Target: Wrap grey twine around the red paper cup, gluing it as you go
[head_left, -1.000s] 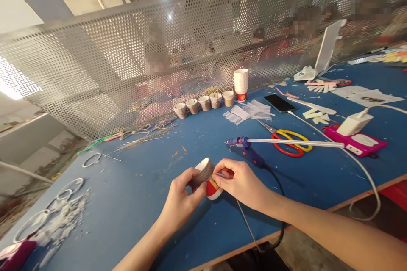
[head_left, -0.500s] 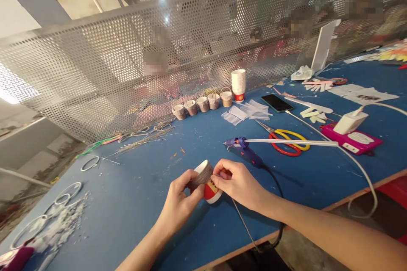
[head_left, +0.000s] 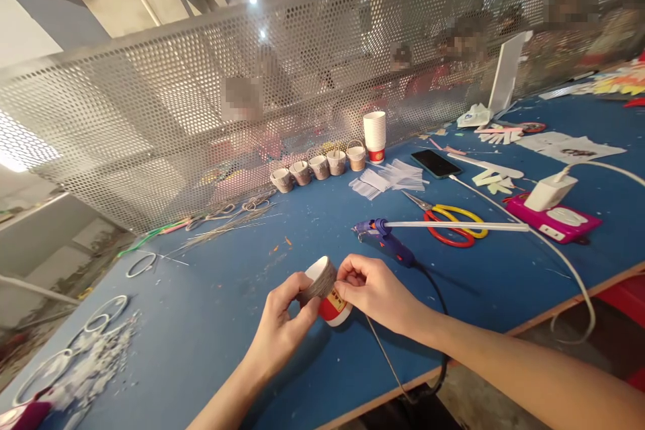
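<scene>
My left hand (head_left: 283,319) is wrapped round a tilted paper cup (head_left: 332,310), thumb and fingers on opposite sides. Greyish-brown cord covers the cup's upper wall, while red and white paper shows lower down. My right hand (head_left: 370,290) pinches the thin cord (head_left: 383,348) against the cup's right side; its tail hangs down past the table's front edge. Just beyond that hand lies a blue glue gun (head_left: 387,243) with a long white glue stick in its back. Scissors (head_left: 452,226) with red and yellow handles rest behind the glue stick.
Several cord-wrapped cups (head_left: 318,166) line the perforated metal screen (head_left: 166,114), beside a stack of paper cups (head_left: 374,138). White strips (head_left: 388,178), a phone (head_left: 436,163) and a pink power strip (head_left: 554,218) lie rightward. Scraps (head_left: 95,366) and rings (head_left: 105,314) lie left. People are behind the screen.
The view has shifted slightly. Both hands keep their grip on the cup and cord, with the cup turned very slightly and more of its printed label showing.
</scene>
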`<state>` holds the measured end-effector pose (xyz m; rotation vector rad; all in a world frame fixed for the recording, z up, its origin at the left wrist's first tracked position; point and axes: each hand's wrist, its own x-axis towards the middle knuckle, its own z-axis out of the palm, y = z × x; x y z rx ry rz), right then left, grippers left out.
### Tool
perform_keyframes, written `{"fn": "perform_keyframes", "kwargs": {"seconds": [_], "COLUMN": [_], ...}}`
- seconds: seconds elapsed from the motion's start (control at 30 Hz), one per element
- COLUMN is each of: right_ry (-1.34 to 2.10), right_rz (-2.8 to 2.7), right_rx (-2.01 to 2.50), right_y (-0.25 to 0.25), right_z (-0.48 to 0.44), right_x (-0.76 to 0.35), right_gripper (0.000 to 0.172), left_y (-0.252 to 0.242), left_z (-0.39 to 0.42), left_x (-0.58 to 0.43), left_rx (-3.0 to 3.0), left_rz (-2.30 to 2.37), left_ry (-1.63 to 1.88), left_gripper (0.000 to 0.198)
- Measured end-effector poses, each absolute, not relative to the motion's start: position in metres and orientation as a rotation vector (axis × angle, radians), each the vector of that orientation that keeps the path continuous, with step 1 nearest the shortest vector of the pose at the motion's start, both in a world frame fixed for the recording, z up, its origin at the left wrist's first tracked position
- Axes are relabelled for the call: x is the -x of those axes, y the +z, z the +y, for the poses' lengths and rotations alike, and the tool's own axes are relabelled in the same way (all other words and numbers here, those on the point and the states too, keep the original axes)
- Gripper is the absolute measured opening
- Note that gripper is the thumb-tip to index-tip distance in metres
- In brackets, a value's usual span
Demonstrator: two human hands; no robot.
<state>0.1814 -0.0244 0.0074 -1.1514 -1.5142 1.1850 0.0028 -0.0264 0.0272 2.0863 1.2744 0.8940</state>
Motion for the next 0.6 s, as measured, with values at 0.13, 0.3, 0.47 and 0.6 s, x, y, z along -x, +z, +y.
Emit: {"fn": "perform_keyframes", "kwargs": {"seconds": [0.13, 0.3, 0.47, 0.6], "right_ry": [1.321, 1.422, 1.49, 1.566], "right_rz": [-1.439, -1.364, -1.314, -1.26], "right_rx": [1.099, 1.098, 1.093, 1.035], "right_y": [0.0072, 0.0052, 0.0044, 0.0049], "right_z": [-0.0234, -0.0204, -0.0185, -0.0181], "right_x": [-0.1816, -0.1824, -0.1842, -0.1858], "right_gripper": [0.008, 0.006, 0.003, 0.003], "left_y": [0.0287, 0.0294, 0.0284, 0.0265], "left_z": [-0.0259, -0.026, -0.0244, -0.0208], "left_x": [-0.0008, 0.0005, 0.0028, 0.0062], "left_rx": [-2.138, -2.218, -2.318, -2.321], "left_rz": [1.222, 1.154, 1.062, 0.926], "left_ry": [0.902, 0.931, 0.938, 0.962], "left_gripper": [0.02, 0.025, 0.024, 0.023]}}
